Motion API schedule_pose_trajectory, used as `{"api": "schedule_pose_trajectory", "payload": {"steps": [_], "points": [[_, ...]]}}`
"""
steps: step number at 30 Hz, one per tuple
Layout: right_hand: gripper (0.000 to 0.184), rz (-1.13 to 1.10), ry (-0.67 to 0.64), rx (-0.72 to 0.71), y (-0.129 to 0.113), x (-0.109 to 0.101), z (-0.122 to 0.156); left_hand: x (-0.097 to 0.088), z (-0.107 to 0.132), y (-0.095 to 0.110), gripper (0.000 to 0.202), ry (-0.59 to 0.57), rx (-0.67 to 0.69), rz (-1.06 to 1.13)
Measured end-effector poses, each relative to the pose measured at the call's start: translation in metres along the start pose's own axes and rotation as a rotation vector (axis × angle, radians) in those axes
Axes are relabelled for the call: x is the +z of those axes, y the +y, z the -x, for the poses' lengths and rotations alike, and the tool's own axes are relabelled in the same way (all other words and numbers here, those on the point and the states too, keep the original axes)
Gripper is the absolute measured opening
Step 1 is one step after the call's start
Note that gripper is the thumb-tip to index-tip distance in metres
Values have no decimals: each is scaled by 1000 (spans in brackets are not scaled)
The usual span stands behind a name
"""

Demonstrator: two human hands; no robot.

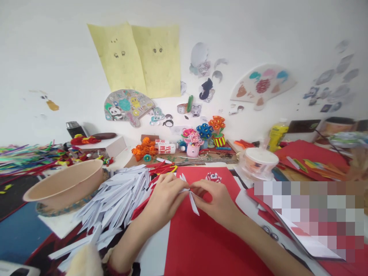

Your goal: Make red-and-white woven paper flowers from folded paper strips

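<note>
Risk, as judged: the white strip piece [193, 202] is thin paper held only at its crossing point, so uneven pull between the two hands could tear it there or let the crossed strips slide out of register. Too light a pinch could drop it onto the red sheet [201, 241] below. A second risk is the pile of loose white strips [120, 197] lying just beside the left forearm. A sweep of that arm could scatter them toward the beige bowl [64, 184] or off the table edge. The clear lidded tub [257, 163] stands well apart from the right hand and looks out of harm's way. Position: the piece sits between the two hands, above the red sheet and near its upper middle. One pointed end sticks up past the fingertips and a longer tail hangs down and to the right below them. The left hand [163, 197] is closed in a pinch on the left side of the crossing, thumb and forefinger tips meeting on the paper. The right hand [218, 201] pinches the right side likewise, with its other fingers curled under. The fingertips of both hands nearly touch at the crossing. Whether the piece rests on the sheet or is lifted clear of it cannot be told from this view.
</note>
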State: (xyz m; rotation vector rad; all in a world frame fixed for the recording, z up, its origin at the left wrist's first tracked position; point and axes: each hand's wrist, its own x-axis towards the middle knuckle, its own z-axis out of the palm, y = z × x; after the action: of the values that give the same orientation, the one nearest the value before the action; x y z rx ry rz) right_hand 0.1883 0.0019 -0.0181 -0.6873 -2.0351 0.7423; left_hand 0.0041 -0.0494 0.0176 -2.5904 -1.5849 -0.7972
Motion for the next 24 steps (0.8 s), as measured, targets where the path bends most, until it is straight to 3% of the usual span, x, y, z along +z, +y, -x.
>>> {"api": "schedule_pose_trajectory", "payload": {"steps": [5,18,21,24], "points": [[14,-82,-5,55,2,-3,-2,0,1,1,15,8,0,19],[33,24,16,-82,9,-5,-2,-1,2,8,15,16,37,67],[51,-10,-36,-71,11,-8,-2,-2,1,9,15,-1,67,73],[52,-45,-118,-75,11,-11,-3,-3,1,8,15,-2,78,71]]}}
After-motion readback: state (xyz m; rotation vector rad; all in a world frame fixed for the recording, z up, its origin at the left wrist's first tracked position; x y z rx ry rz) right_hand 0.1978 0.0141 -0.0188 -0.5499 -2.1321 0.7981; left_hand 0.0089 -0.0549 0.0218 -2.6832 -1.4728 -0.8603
